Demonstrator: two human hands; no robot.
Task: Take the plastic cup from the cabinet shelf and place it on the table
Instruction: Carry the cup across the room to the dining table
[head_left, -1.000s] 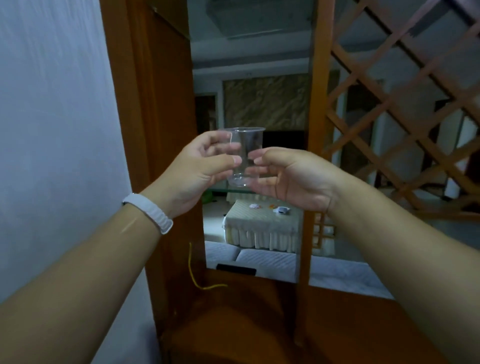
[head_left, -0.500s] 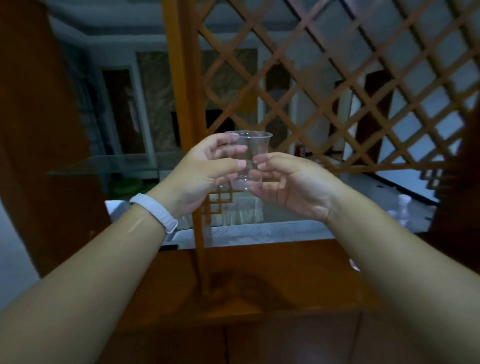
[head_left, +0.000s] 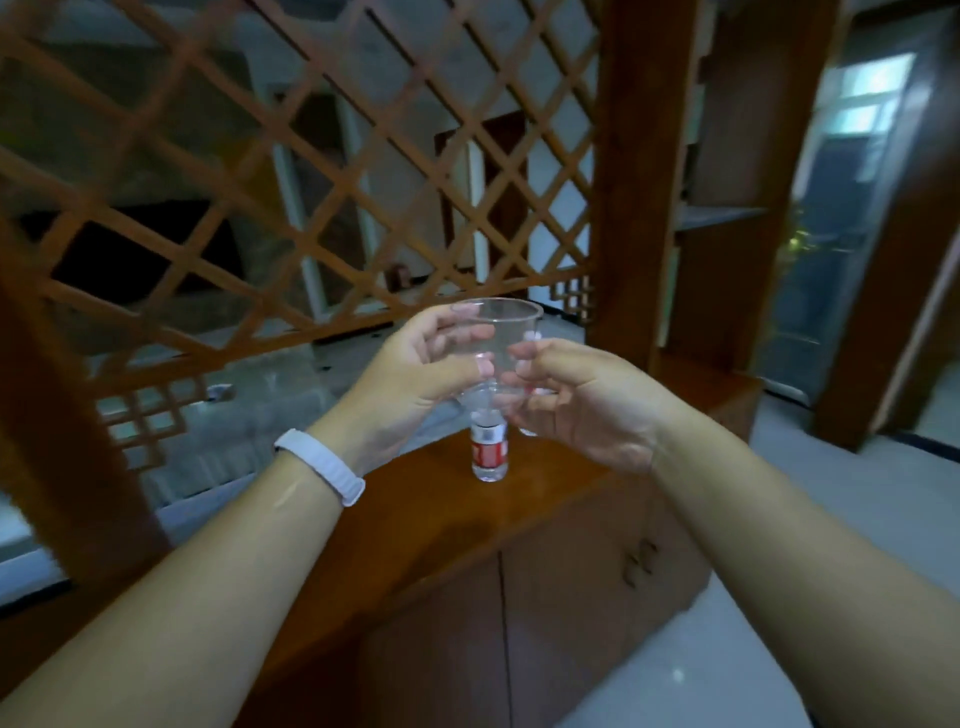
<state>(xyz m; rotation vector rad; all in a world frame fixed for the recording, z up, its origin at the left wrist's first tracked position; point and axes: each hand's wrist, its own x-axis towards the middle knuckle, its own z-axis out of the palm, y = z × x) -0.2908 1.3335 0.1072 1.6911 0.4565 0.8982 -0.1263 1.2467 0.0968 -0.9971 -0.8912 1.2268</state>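
A clear plastic cup (head_left: 503, 338) is held upright in the air between both hands, at the centre of the head view. My left hand (head_left: 415, 379) grips its left side with thumb and fingers; a white band sits on that wrist. My right hand (head_left: 576, 400) grips its right side with the fingertips. The cup hangs above the top of a brown wooden cabinet (head_left: 426, 530). No table is in view.
A small clear bottle with a red label (head_left: 489, 451) stands on the cabinet top right below the cup. A wooden lattice screen (head_left: 291, 171) rises behind it, with a thick wooden post (head_left: 639, 182) to the right. Cabinet doors (head_left: 571, 597) and pale floor tiles (head_left: 727, 649) lie lower right.
The view has swung to the right and down; the lattice now fills the left, and the cabinet top with the bottle has come into sight. Both hands keep holding the cup the same way.
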